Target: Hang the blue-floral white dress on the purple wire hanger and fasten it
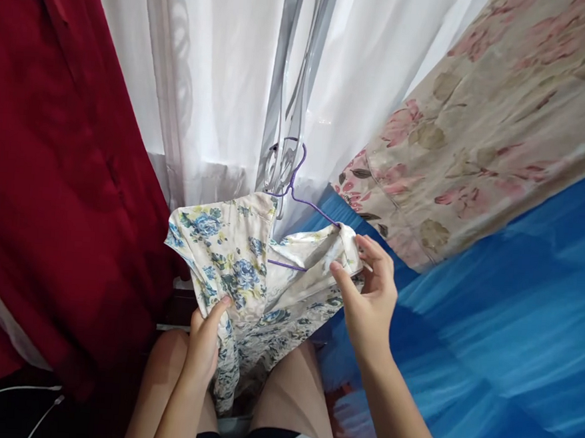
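Note:
A white garment with blue flowers [246,272] hangs on a purple hanger [298,198] in front of me. The hanger's hook is up by the grey metal bars [285,98]; whether it catches on them I cannot tell. Lower down on the left, my left hand [207,336] pinches the garment's side, thumb in front. My right hand [370,298] grips the shoulder edge on the right, thumb and fingers around the cloth at the hanger's end. The neckline gapes between the two shoulders, and the hanger's lower bar shows through it.
White curtains [222,74] hang behind the bars, with a red curtain [76,164] on the left. At right lie a floral cloth [478,145] and a blue sheet [489,339]. White cables [10,386] run at the lower left. My legs [295,393] are below the garment.

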Demonstrator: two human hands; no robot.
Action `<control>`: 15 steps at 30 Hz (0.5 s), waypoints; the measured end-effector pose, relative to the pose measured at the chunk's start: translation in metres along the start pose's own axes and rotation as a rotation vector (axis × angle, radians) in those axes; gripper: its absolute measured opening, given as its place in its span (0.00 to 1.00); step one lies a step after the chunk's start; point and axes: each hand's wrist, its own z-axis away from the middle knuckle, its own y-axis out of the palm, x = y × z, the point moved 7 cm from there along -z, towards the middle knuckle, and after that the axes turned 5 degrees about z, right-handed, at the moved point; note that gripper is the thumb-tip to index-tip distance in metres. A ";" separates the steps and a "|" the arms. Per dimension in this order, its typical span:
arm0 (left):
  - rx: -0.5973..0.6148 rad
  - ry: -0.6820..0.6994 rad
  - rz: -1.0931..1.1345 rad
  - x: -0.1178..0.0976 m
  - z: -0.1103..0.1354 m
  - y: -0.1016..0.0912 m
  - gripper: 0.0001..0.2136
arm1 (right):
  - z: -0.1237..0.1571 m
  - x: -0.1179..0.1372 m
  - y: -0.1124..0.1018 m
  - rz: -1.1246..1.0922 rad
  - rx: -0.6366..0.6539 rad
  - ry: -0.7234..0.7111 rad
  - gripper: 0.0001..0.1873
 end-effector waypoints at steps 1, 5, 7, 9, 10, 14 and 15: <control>0.001 -0.001 -0.002 0.001 0.001 0.002 0.19 | 0.003 -0.008 0.007 -0.015 0.008 0.021 0.27; 0.026 -0.017 -0.011 0.013 0.002 0.007 0.19 | -0.006 -0.026 0.038 -0.166 0.001 0.065 0.28; 0.034 -0.020 -0.034 0.021 0.004 0.007 0.19 | -0.019 -0.022 0.050 -0.191 -0.031 0.034 0.25; 0.035 -0.002 -0.077 0.027 0.005 0.005 0.19 | -0.030 -0.009 0.062 -0.216 -0.038 -0.006 0.22; 0.038 0.011 -0.100 0.028 0.006 0.004 0.19 | -0.032 -0.001 0.068 -0.237 -0.016 -0.022 0.21; 0.042 0.043 -0.160 0.029 0.005 0.001 0.20 | -0.002 0.027 0.092 -0.314 0.273 -0.090 0.20; 0.040 0.051 -0.164 0.028 0.004 0.000 0.21 | 0.016 0.027 0.094 -0.318 0.331 -0.087 0.18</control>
